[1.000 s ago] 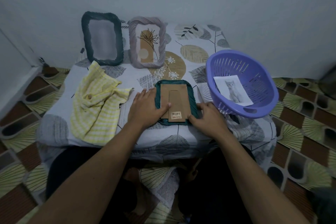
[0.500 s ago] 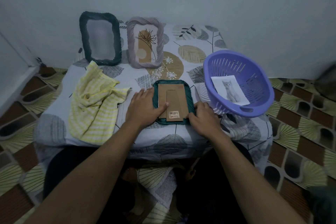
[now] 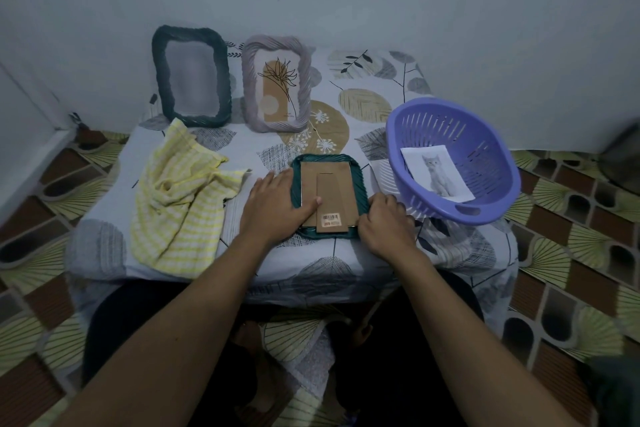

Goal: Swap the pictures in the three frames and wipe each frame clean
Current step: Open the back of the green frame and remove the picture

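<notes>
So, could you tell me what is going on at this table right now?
A person is working on a green frame lying face down on the table. The left hand presses on its cardboard back while the right hand grips its right edge. Two more frames stand at the wall: a dark frame and a grey frame. A yellow cloth lies at the left, and a cat picture waits in the purple basket.

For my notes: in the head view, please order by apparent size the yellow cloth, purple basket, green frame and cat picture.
1. Purple basket and yellow cloth: they look alike, so unranked.
2. Green frame, lying face down.
3. Cat picture, smallest.
</notes>
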